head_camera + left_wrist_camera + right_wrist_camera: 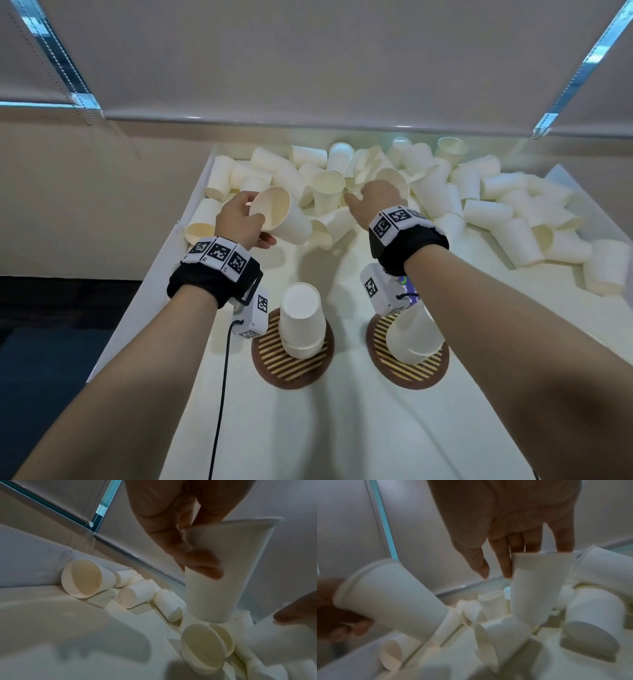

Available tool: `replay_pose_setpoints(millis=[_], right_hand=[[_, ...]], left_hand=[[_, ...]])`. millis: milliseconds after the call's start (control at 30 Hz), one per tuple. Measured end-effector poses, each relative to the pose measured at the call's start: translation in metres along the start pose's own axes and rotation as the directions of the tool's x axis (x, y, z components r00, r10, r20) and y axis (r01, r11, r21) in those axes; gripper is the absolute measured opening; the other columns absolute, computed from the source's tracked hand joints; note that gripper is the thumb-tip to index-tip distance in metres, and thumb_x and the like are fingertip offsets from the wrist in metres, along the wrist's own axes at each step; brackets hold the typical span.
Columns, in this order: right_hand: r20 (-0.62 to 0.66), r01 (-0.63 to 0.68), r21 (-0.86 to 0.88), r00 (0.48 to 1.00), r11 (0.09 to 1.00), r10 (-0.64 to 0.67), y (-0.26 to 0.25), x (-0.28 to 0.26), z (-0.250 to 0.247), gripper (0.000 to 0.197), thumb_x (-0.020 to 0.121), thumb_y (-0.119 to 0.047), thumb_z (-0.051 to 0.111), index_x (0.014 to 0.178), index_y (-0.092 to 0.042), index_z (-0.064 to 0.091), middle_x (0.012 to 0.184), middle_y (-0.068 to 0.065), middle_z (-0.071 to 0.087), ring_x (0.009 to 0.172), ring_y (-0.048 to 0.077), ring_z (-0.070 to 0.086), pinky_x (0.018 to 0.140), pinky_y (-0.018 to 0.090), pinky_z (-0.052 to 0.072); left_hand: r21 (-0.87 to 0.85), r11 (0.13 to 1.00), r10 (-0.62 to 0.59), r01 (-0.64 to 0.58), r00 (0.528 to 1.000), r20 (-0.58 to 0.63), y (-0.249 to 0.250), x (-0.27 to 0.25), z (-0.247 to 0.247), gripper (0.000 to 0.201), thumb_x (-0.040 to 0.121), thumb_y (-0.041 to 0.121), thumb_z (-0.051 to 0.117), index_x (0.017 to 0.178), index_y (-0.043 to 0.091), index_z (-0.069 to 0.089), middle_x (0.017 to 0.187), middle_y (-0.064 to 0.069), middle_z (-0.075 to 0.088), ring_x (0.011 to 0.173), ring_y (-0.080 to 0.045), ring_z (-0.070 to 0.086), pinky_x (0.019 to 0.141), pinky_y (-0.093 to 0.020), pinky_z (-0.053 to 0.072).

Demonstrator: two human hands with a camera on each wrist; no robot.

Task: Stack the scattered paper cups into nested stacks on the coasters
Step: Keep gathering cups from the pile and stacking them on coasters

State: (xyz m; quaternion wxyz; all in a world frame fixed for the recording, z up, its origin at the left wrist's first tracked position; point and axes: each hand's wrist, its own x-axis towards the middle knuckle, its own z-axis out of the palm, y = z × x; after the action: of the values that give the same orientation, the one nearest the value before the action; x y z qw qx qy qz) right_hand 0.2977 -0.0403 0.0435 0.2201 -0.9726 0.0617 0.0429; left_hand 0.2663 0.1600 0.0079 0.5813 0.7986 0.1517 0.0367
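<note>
Cup [281, 216] pinched in left hand [236, 221]; right hand [375, 198], fingers straight, at upright cup [537, 588] in the pile.

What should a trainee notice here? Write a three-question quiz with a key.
1. True or false: the left hand holds a paper cup.
2. The stacks on the two coasters stand: A) mouth up, B) mouth down, C) on their sides?
3. Fill in: the right hand reaches into the ____ of loose cups at the far end of the table.

Key:
1. True; fingers and thumb curl round it near the rim.
2. B; both the left stack and the right stack show their bases upward.
3. Pile.
</note>
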Motion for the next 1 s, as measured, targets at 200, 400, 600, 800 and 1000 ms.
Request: replay_pose_setpoints(millis=[200, 400, 600, 800, 1000], right_hand=[[0.040, 0.107, 0.372, 0.991, 0.922, -0.131, -0.024, -0.042, -0.021, 0.054, 0.079, -0.070, 0.046, 0.055, -0.022, 0.040, 0.063, -0.003, 0.040, 0.063, 0.020, 0.044, 0.059, 0.029, 0.033], [-0.109, 0.151, 0.340, 0.987, 0.928, -0.121, -0.023, -0.075, -0.049, 0.015, 0.081, -0.015, 0.049, 0.069, -0.007, 0.051, 0.060, 0.005, 0.042, 0.062, 0.023, 0.041, 0.047, 0.023, 0.026], [-0.082, 0.052, 0.397, 0.996, 0.916, -0.022, 0.004, -0.103, -0.074, 0.024, 0.084, -0.016, 0.052, 0.078, 0.004, 0.065, 0.065, 0.008, 0.050, 0.066, 0.023, 0.045, 0.055, 0.026, 0.034], [-0.050, 0.016, 0.527, 0.999, 0.850, 0.012, 0.033, -0.126, -0.091, 0.043, 0.084, -0.034, 0.057, 0.097, 0.005, 0.070, 0.092, 0.021, 0.070, 0.075, 0.025, 0.058, 0.081, 0.042, 0.053], [-0.236, 0.002, 0.545, 0.960, 0.838, 0.151, 0.085, -0.140, -0.132, 0.024, 0.083, -0.021, 0.061, 0.096, -0.006, 0.074, 0.106, 0.015, 0.070, 0.092, 0.029, 0.059, 0.077, 0.030, 0.047]], left_hand=[[0.048, 0.986, 0.160, -0.160, 0.987, -0.002, 0.049, -0.025, -0.001, 0.031, 0.081, -0.002, 0.044, 0.100, 0.018, 0.058, 0.104, -0.008, 0.066, 0.042, -0.020, 0.062, 0.041, -0.022, 0.051], [0.015, 0.946, 0.316, -0.324, 0.932, 0.176, 0.090, -0.066, 0.006, 0.019, 0.086, 0.012, 0.058, 0.105, 0.019, 0.059, 0.110, -0.004, 0.065, 0.051, -0.019, 0.063, 0.043, -0.022, 0.046], [0.093, 0.904, 0.354, -0.418, 0.852, 0.384, 0.096, -0.112, 0.021, 0.064, 0.064, 0.033, 0.084, 0.120, 0.031, 0.053, 0.112, 0.016, 0.058, 0.088, -0.007, 0.056, 0.070, -0.016, 0.041], [0.053, 0.912, 0.375, -0.406, 0.880, 0.292, 0.096, -0.141, 0.056, 0.065, 0.059, 0.019, 0.088, 0.113, 0.025, 0.052, 0.099, 0.007, 0.062, 0.090, -0.011, 0.058, 0.067, -0.014, 0.044], [0.495, 0.829, 0.209, -0.262, 0.965, 0.160, 0.096, -0.137, 0.065, 0.068, 0.061, 0.023, 0.079, 0.119, 0.019, 0.043, 0.103, -0.002, 0.058, 0.099, -0.026, 0.056, 0.085, -0.037, 0.049]])
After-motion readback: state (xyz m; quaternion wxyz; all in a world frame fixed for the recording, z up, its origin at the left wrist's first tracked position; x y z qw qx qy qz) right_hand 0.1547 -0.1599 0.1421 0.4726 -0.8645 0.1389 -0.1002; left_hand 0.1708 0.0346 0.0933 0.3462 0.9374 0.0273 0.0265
